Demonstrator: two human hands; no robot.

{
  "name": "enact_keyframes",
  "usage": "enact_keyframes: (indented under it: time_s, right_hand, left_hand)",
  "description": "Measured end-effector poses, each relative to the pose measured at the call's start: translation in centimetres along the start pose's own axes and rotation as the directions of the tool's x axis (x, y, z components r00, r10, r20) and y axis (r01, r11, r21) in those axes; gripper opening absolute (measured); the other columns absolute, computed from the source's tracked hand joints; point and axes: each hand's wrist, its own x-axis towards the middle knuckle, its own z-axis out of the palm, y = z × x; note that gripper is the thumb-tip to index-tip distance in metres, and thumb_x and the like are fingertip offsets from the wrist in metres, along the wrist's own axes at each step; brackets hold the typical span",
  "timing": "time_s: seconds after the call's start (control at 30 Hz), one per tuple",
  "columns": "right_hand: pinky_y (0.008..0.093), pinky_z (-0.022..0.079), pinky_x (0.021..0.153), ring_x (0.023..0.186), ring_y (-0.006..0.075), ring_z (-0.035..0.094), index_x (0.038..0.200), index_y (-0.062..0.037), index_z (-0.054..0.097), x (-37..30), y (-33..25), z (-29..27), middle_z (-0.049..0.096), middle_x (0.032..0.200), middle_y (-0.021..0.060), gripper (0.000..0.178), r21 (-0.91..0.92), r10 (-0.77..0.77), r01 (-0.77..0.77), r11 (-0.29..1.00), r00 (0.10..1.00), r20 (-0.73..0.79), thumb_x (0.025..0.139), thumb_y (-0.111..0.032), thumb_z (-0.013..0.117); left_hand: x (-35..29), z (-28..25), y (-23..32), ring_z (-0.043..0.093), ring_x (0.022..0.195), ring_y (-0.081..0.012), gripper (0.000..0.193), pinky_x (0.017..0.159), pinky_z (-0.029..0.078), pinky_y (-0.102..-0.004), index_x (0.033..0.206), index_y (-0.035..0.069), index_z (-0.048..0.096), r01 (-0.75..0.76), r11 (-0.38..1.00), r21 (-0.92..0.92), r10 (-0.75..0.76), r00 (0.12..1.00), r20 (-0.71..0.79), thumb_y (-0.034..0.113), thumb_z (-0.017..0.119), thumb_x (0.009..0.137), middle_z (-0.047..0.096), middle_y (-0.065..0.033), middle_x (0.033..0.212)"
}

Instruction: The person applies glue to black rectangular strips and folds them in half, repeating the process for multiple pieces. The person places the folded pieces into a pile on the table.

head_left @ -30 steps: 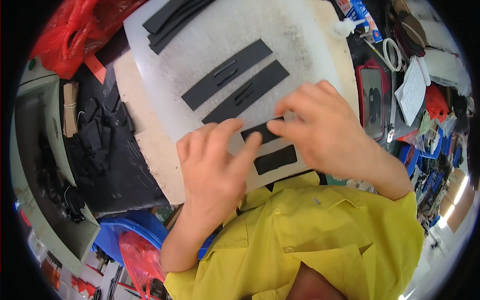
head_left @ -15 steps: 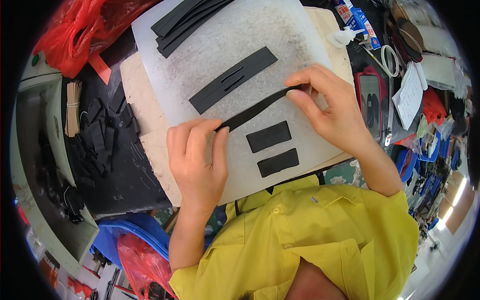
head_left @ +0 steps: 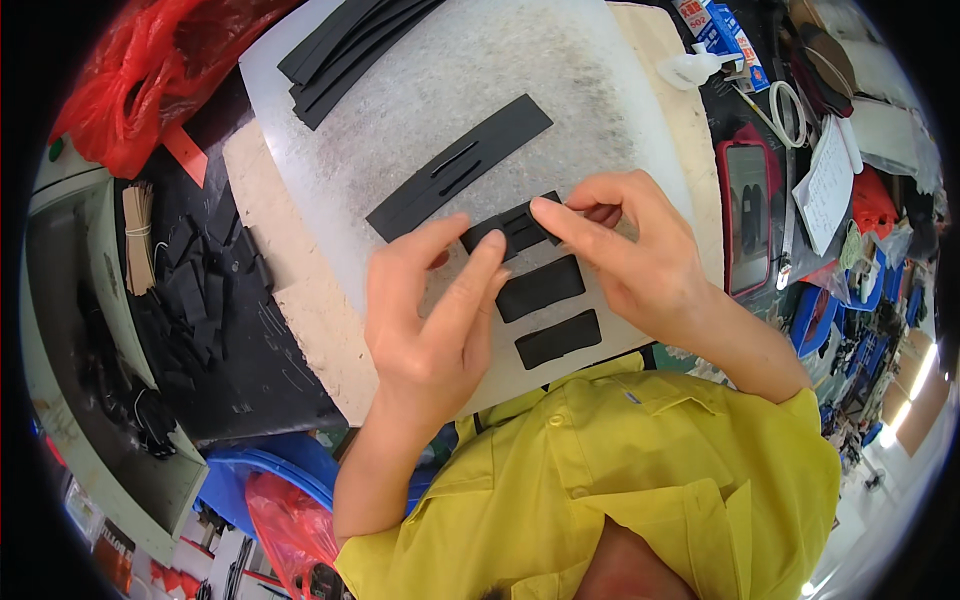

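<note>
My left hand (head_left: pixel 425 315) and my right hand (head_left: pixel 645 255) pinch a black strip (head_left: pixel 520 229) between them, one at each end. Its two ends are folded in toward the middle, and narrow slits show on its face. My thumbs press on top; the fingers under it are partly hidden. Just below it lie two folded black pieces (head_left: pixel 541 288), one nearer me than the other. Above my hands, a flat black strip with two slits (head_left: pixel 460 166) rests on the whitish translucent sheet (head_left: pixel 560 60). Several long black strips (head_left: pixel 350 55) are stacked at its far left.
A beige board (head_left: pixel 310 310) lies beneath the sheet. Loose black pieces (head_left: pixel 205 280) and a tied tan bundle (head_left: pixel 138 235) lie left. A red plastic bag (head_left: pixel 150 80) is far left. On the right are a white squeeze bottle (head_left: pixel 690 70), a red-cased phone (head_left: pixel 748 215) and a written-on paper (head_left: pixel 828 190).
The strip was stretched out between my hands; now its ends are folded inward. My hands have come closer together, the right moving left and down. The view has shifted slightly.
</note>
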Motion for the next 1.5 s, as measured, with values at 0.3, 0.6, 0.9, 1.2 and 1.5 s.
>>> enact_keyframes:
  time_s: [0.3, 0.6, 0.9, 1.2, 1.5]
  right_hand:
    - [0.0304, 0.048, 0.072, 0.083, 0.024, 0.05, 0.135, -0.0023, 0.061, -0.1, -0.6, 0.0, 0.058, 0.112, 0.0098, 0.059, -0.067, 0.014, -0.004, 0.998, 0.988, 0.153, 0.077, 0.007, 0.063]
    - [0.0309, 0.047, 0.074, 0.085, 0.0233, 0.049, 0.133, -0.0028, 0.063, -0.2, -0.6, 0.2, 0.058, 0.111, 0.0072, 0.059, -0.157, -0.011, 0.038, 0.987, 0.986, 0.165, 0.075, 0.007, 0.063]
    - [0.0324, 0.045, 0.078, 0.087, 0.0229, 0.05, 0.13, -0.0011, 0.064, -0.1, -0.5, 0.3, 0.058, 0.113, 0.0057, 0.05, -0.251, -0.053, 0.1, 0.963, 0.981, 0.189, 0.079, -0.003, 0.063]
    - [0.0327, 0.039, 0.071, 0.089, 0.0199, 0.052, 0.122, -0.0025, 0.069, 0.9, -2.6, -0.2, 0.059, 0.113, 0.0045, 0.041, -0.49, -0.008, 0.154, 0.858, 0.958, 0.286, 0.082, -0.012, 0.064]
    - [0.0381, 0.046, 0.084, 0.094, 0.026, 0.06, 0.116, -0.0069, 0.071, 6.4, 2.7, -1.2, 0.065, 0.104, 0.0055, 0.036, -0.247, -0.061, 0.068, 0.967, 0.997, 0.036, 0.08, -0.002, 0.067]
  left_hand:
    - [0.0, 0.1, -0.1, 0.065, 0.092, -0.0305, 0.035, 0.076, 0.054, -0.0377, 0.105, -0.001, 0.075, -0.029, 0.999, 0.018, 0.028, 0.998, 0.06, -0.006, 0.077, 0.07, 0.069, -0.0137, 0.11]
    - [0.0, 0.1, -0.2, 0.066, 0.092, -0.0302, 0.034, 0.077, 0.055, -0.037, 0.104, -0.001, 0.075, -0.038, 0.999, 0.023, 0.037, 0.998, 0.054, -0.006, 0.076, 0.07, 0.069, -0.0134, 0.109]
    - [0.2, -0.1, -0.2, 0.065, 0.095, -0.0307, 0.036, 0.077, 0.055, -0.0372, 0.105, -0.005, 0.074, -0.089, 0.992, 0.088, 0.077, 0.989, 0.125, -0.007, 0.075, 0.069, 0.067, -0.0157, 0.114]
    - [0.1, -1.1, 0.9, 0.063, 0.103, -0.0307, 0.035, 0.082, 0.053, -0.0407, 0.117, -0.004, 0.067, -0.132, 0.954, 0.271, 0.04, 0.946, 0.323, 0.002, 0.072, 0.083, 0.064, -0.0159, 0.115]
    - [1.8, -3.1, -1.6, 0.06, 0.094, -0.0275, 0.031, 0.079, 0.047, -0.0379, 0.116, 0.008, 0.073, 0.145, 0.961, 0.234, -0.158, 0.987, 0.038, 0.006, 0.075, 0.085, 0.065, -0.0118, 0.11]
